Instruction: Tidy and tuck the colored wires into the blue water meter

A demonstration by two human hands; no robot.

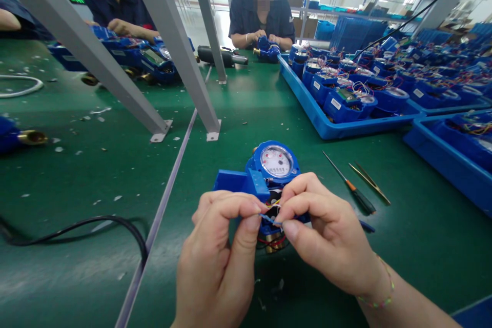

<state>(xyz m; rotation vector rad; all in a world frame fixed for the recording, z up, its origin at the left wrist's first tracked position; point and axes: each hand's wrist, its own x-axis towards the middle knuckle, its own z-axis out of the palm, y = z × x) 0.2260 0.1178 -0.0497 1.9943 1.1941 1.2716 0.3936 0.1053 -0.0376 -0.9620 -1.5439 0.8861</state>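
A blue water meter (277, 160) with a round white dial lies on the green bench in front of me, its blue box part (234, 180) sticking out to the left. Thin wires (270, 219), one of them blue, stretch between my fingertips just above the meter. My left hand (226, 236) pinches the wires from the left between thumb and forefinger. From the other side my right hand (323, 225) pinches them close by. Red and black wires and a brass fitting (273, 246) show below. The hands cover much of the meter's lower half.
A screwdriver (360, 197) and brass tweezers (371, 183) lie right of the meter. Blue trays (326, 132) of wired meters fill the right side. Grey metal posts (192, 61) and a black cable (130, 225) are at left. Co-workers (261, 15) sit across the bench.
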